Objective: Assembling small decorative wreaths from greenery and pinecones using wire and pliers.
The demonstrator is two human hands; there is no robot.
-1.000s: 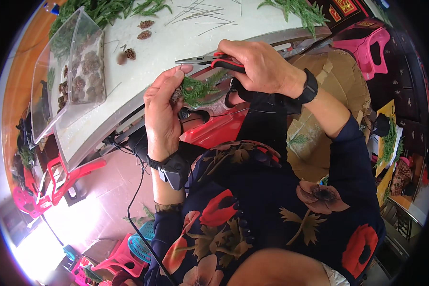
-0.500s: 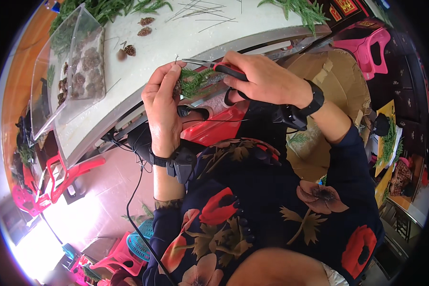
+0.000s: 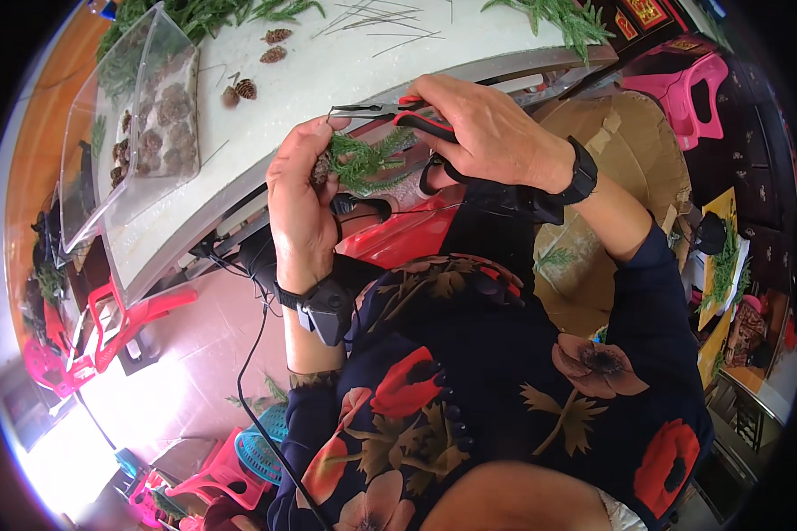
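My left hand (image 3: 294, 190) is closed on a green artificial pine sprig (image 3: 363, 162), its needles pointing right. A small brown pine cone (image 3: 320, 170) shows by the fingers, at the sprig's base. In my right hand (image 3: 500, 137) is a pair of pliers (image 3: 427, 124) with red and black handles. Their jaws are parted and point left, with the tips just above my left thumb and forefinger, by a thin dark wire end. Whether the jaws touch that wire, I cannot tell.
On the white table (image 3: 266, 93) lie loose pine cones (image 3: 274, 54), thin wires (image 3: 390, 18) and green sprigs (image 3: 562, 19). A clear plastic box (image 3: 164, 133) with cones stands at the left. Below are a red stool (image 3: 398, 234) and cardboard (image 3: 633, 142).
The pliers' jaws have spread apart and moved slightly up near the wire end. My left hand has turned a little, showing more of the pine cone and sprig.
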